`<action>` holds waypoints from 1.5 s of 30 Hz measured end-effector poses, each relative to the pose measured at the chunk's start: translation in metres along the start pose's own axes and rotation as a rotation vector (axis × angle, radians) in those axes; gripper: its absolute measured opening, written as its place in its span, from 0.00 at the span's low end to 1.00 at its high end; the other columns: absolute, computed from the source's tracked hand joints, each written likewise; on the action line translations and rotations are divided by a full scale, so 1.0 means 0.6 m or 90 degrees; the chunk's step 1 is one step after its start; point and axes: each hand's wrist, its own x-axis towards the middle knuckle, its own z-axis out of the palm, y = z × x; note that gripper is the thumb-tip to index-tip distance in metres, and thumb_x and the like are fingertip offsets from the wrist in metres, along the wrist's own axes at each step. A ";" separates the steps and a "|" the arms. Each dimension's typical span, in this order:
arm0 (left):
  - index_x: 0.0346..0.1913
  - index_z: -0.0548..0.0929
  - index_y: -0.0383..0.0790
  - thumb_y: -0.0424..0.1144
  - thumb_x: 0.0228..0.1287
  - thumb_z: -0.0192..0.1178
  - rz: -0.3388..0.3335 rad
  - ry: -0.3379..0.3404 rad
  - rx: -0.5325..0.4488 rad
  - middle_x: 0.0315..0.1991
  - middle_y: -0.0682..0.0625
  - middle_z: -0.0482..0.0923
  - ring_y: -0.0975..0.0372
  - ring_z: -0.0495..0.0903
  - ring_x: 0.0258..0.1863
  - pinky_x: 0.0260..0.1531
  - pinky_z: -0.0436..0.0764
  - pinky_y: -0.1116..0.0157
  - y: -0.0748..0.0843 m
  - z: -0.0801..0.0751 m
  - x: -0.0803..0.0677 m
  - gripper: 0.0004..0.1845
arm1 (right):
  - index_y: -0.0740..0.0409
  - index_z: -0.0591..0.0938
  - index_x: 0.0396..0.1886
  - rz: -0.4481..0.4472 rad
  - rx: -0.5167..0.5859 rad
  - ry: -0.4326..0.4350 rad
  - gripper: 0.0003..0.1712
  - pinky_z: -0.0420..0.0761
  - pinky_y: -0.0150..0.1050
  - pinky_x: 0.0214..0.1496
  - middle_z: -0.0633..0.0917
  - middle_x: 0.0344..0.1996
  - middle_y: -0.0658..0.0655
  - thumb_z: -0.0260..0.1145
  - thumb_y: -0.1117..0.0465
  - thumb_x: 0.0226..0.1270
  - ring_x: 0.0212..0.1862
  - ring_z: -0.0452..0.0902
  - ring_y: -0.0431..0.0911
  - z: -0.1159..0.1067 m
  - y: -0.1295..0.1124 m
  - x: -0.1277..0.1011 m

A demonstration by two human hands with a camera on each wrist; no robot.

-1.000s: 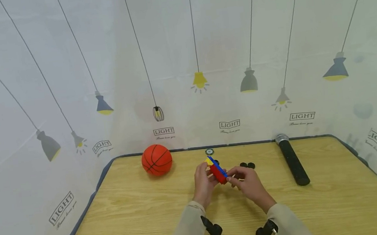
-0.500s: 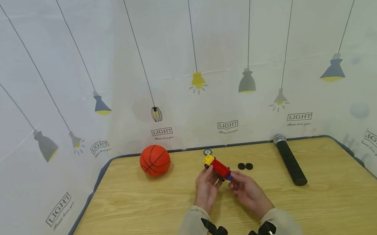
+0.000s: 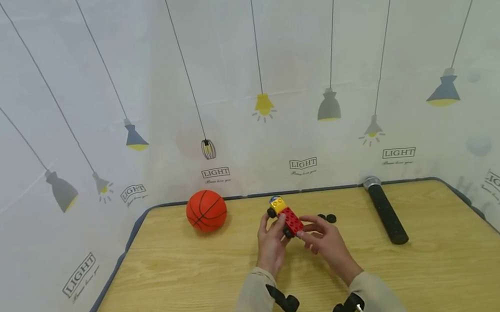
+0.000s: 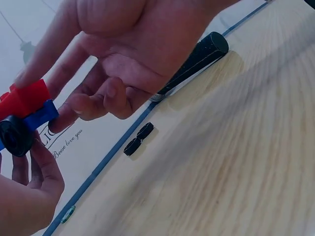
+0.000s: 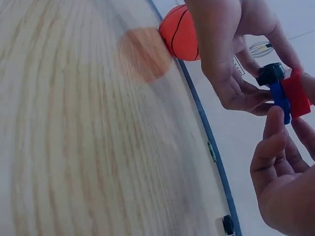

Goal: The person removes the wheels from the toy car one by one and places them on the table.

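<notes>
Head view, left to right: an orange mini basketball (image 3: 207,217) rests near the back edge of the wooden table (image 3: 163,285); at centre, both hands hold a toy brick car (image 3: 285,216) lifted clear of the tabletop; two loose black wheels (image 3: 327,217) lie just beside the hands, and a black microphone (image 3: 385,210) lies well apart at the right. The left hand (image 3: 271,242) grasps the car from the left side, its fingers curled around the red body near the yellow front block. The right hand (image 3: 327,241) pinches the near end of the car between thumb and fingertips. In the left wrist view the red and blue bricks and one mounted black wheel (image 4: 15,135) show between the fingertips (image 4: 78,104) of both hands, with the spare wheels lying on the table behind. In the right wrist view the blue plate sits under the red block, the wheel uppermost. Judged from these views, the step is best done with the left hand steadying the body firmly by its sides, leaving the axle points uncovered, while the right hand works with light fingertip pressure, so that the stacked bricks do not separate.
</notes>
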 end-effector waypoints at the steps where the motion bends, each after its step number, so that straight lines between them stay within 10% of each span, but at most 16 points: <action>1: 0.70 0.66 0.46 0.42 0.69 0.64 0.003 0.004 0.005 0.56 0.46 0.80 0.62 0.84 0.48 0.49 0.82 0.64 0.000 0.000 0.000 0.30 | 0.54 0.77 0.64 -0.011 -0.025 0.003 0.27 0.76 0.33 0.29 0.85 0.46 0.61 0.71 0.57 0.67 0.30 0.79 0.46 0.001 -0.002 0.000; 14: 0.67 0.61 0.37 0.41 0.69 0.64 0.001 0.022 0.044 0.50 0.46 0.78 0.64 0.82 0.35 0.42 0.82 0.67 0.008 -0.013 0.001 0.31 | 0.56 0.79 0.61 -0.117 -0.195 0.027 0.22 0.83 0.40 0.32 0.85 0.49 0.64 0.69 0.58 0.69 0.29 0.80 0.44 -0.017 -0.013 0.004; 27: 0.69 0.72 0.48 0.56 0.74 0.53 -0.194 -0.314 0.356 0.63 0.41 0.77 0.45 0.84 0.54 0.55 0.83 0.59 0.050 -0.040 -0.002 0.27 | 0.61 0.75 0.66 -0.056 -0.199 -0.301 0.26 0.82 0.40 0.38 0.80 0.59 0.66 0.60 0.51 0.76 0.42 0.78 0.48 -0.091 -0.045 0.039; 36: 0.76 0.59 0.66 0.42 0.80 0.48 -0.196 -0.368 0.264 0.68 0.38 0.72 0.45 0.86 0.52 0.45 0.86 0.62 0.035 -0.053 -0.005 0.27 | 0.63 0.76 0.65 -0.031 -0.172 -0.236 0.22 0.81 0.38 0.34 0.86 0.45 0.61 0.58 0.56 0.77 0.36 0.81 0.48 -0.075 -0.028 0.039; 45: 0.75 0.62 0.56 0.41 0.81 0.43 -0.156 -0.342 0.166 0.76 0.41 0.60 0.51 0.83 0.56 0.54 0.82 0.64 0.029 -0.050 -0.009 0.24 | 0.60 0.76 0.64 -0.020 -0.043 -0.152 0.23 0.79 0.33 0.35 0.81 0.42 0.58 0.63 0.59 0.73 0.35 0.77 0.47 -0.055 -0.005 0.026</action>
